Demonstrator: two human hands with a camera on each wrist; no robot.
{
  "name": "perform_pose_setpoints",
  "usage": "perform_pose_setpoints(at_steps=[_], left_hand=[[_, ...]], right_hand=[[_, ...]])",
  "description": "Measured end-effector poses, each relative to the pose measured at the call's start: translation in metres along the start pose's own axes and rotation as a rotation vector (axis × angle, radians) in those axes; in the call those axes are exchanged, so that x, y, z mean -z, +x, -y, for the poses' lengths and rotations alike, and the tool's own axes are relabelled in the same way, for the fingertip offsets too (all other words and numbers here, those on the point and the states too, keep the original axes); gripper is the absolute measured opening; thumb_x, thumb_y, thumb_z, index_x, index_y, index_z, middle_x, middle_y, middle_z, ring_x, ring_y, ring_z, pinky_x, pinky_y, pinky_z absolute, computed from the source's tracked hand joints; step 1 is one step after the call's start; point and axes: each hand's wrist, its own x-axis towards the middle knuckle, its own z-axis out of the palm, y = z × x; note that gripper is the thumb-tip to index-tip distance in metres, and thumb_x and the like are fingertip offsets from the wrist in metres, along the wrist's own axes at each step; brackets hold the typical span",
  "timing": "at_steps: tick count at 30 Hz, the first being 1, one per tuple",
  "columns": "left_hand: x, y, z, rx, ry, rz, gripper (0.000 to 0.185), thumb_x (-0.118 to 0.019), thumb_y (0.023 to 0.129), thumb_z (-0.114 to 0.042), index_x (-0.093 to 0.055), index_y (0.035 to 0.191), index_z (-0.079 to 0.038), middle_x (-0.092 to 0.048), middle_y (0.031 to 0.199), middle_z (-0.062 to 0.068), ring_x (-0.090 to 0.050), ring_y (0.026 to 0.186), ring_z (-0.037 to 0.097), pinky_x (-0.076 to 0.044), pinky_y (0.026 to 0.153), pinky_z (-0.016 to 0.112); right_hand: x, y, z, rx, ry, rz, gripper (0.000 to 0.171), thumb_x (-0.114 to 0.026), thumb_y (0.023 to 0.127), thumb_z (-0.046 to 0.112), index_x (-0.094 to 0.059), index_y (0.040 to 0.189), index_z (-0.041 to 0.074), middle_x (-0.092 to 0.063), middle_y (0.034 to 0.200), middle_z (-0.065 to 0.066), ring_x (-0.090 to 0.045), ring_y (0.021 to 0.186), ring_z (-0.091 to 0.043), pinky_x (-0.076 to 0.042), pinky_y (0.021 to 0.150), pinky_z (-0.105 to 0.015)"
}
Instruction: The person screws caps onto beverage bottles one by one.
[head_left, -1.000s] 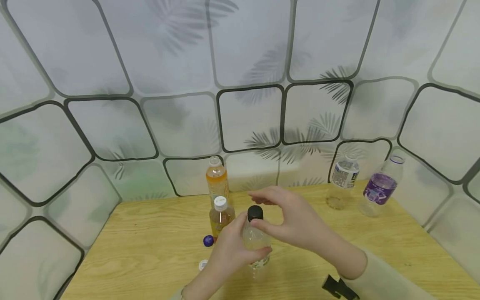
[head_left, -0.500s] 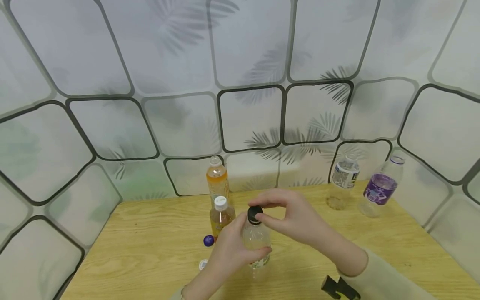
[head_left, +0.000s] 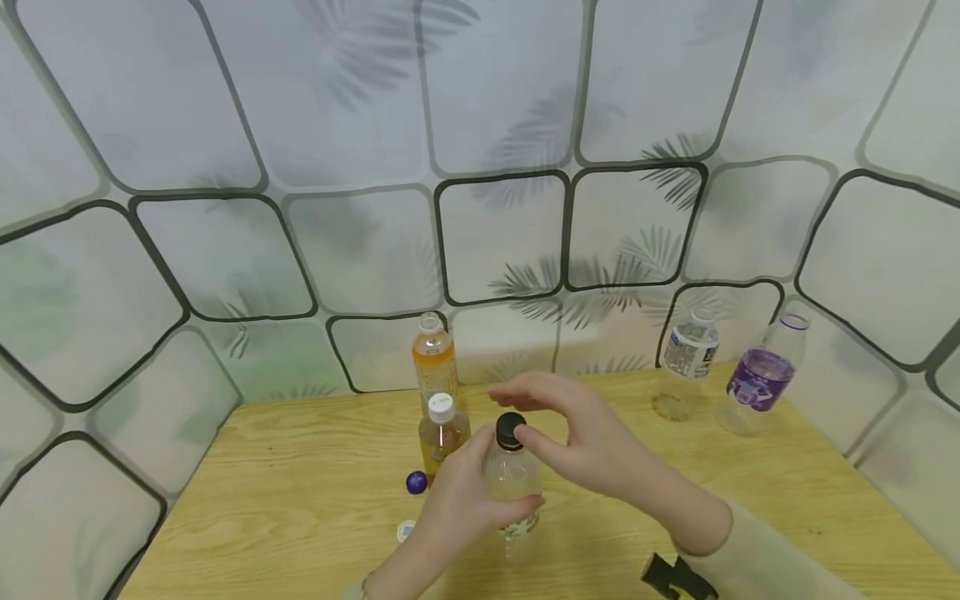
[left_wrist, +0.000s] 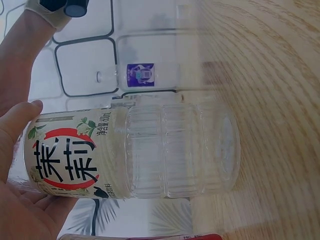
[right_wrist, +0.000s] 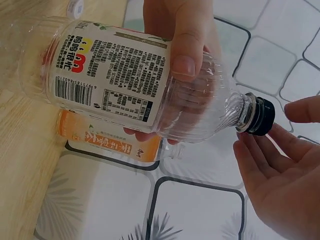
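Left hand (head_left: 465, 500) is gripping the clear bottle (head_left: 512, 483) upright on the surface (head_left: 300, 508). Right hand (head_left: 592, 442), fingers relaxed, is touching the black cap (head_left: 511, 430); cap seated, tightness probably unfinished.

An orange bottle (head_left: 434, 357) without a cap stands at the back of the wooden table (head_left: 300, 500), a smaller capped one (head_left: 442, 433) before it. A blue cap (head_left: 416, 482) and a white cap (head_left: 406, 529) lie nearby. Far right stand a clear bottle (head_left: 690, 350) and a purple-labelled bottle (head_left: 761, 371).
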Motion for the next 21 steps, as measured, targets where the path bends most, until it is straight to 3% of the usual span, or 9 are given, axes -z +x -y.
perform_pose_setpoints(at_steps=[6, 13, 17, 21], left_hand=[[0.0005, -0.0004, 0.0003, -0.006, 0.007, 0.004, 0.074, -0.095, 0.079, -0.036, -0.06, 0.141, -0.017, -0.073, 0.135, 0.001, -0.073, 0.116, 0.024, -0.062, 0.094, 0.038], [0.0004, -0.002, 0.0003, -0.006, 0.01, -0.002, 0.072, -0.095, 0.079, -0.035, -0.06, 0.139, -0.016, -0.073, 0.135, 0.003, -0.073, 0.12, 0.026, -0.062, 0.097, 0.042], [-0.0006, -0.0017, 0.001, -0.011, 0.004, -0.006, 0.072, -0.096, 0.078, -0.032, -0.061, 0.138, -0.016, -0.074, 0.132, 0.002, -0.074, 0.116, 0.025, -0.062, 0.096, 0.038], [-0.0014, -0.0008, 0.002, -0.015, -0.002, -0.01, 0.071, -0.096, 0.078, -0.033, -0.061, 0.138, -0.016, -0.075, 0.13, 0.0, -0.075, 0.112, 0.023, -0.062, 0.093, 0.033]], right_hand=[[0.0018, 0.0018, -0.0011, 0.036, 0.002, 0.044, 0.03, -0.073, 0.096, -0.003, -0.076, 0.124, 0.007, -0.08, 0.119, -0.003, -0.075, 0.11, -0.018, -0.062, 0.097, -0.035], [0.0007, 0.0028, 0.0003, 0.023, -0.107, -0.007, 0.031, -0.087, 0.089, 0.014, -0.077, 0.118, 0.011, -0.077, 0.11, 0.0, -0.072, 0.098, -0.011, -0.063, 0.088, -0.029], [0.0013, 0.0017, 0.0001, 0.022, -0.133, 0.0, 0.035, -0.082, 0.094, 0.015, -0.073, 0.127, 0.012, -0.075, 0.119, 0.0, -0.072, 0.105, -0.014, -0.062, 0.093, -0.033], [0.0053, 0.0013, -0.0015, 0.035, -0.072, 0.051, 0.038, -0.073, 0.098, 0.006, -0.068, 0.136, 0.01, -0.074, 0.13, -0.003, -0.071, 0.118, -0.02, -0.06, 0.102, -0.038]])
